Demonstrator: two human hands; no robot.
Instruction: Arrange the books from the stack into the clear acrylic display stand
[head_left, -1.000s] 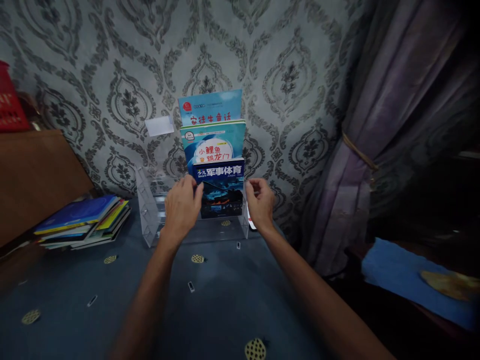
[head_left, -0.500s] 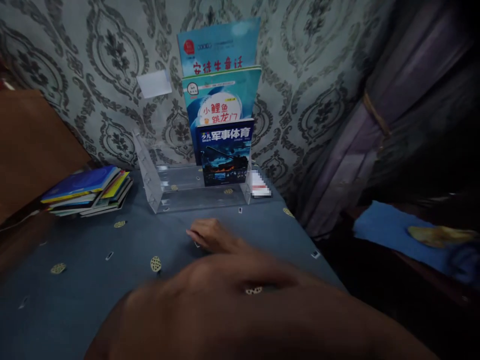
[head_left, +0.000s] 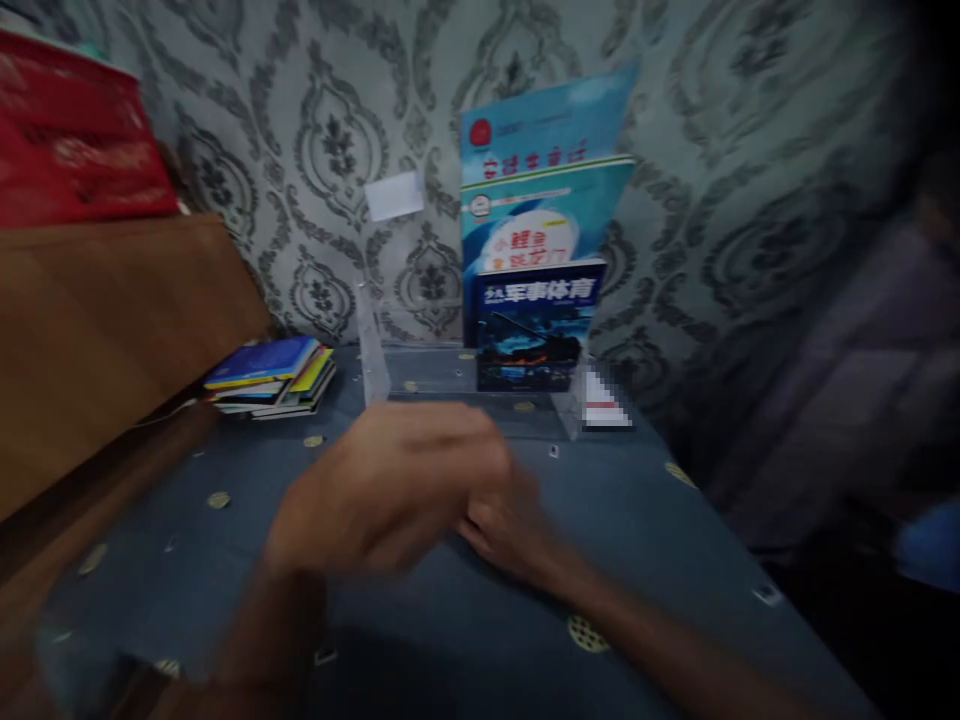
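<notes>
My left hand (head_left: 397,480) is raised over the table, blurred, its fingers curled down with nothing visible in them. Just behind it, my right hand (head_left: 499,515) is low over the tabletop with bent fingers, partly covered by the left. Whether the two hands touch, I cannot tell. Beyond them stands a clear plastic book rack (head_left: 379,370). On its right side, a dark blue book (head_left: 532,335) stands in front, a teal book (head_left: 600,210) behind it, and a taller light blue book (head_left: 555,120) at the back.
A stack of thin books (head_left: 270,375) lies at the left, beside a brown wooden panel (head_left: 127,310) with a red item (head_left: 75,140) above it. A white card (head_left: 395,196) shows against the patterned wall. Right of the rack is a pixelated white item (head_left: 604,405). A dark-blue patterned cloth (head_left: 420,640) covers the table.
The view has swung left, so the rack and books appear further right. My left hand and arm, large and close before, have drawn back, and the left hand now overlaps the right in view.
</notes>
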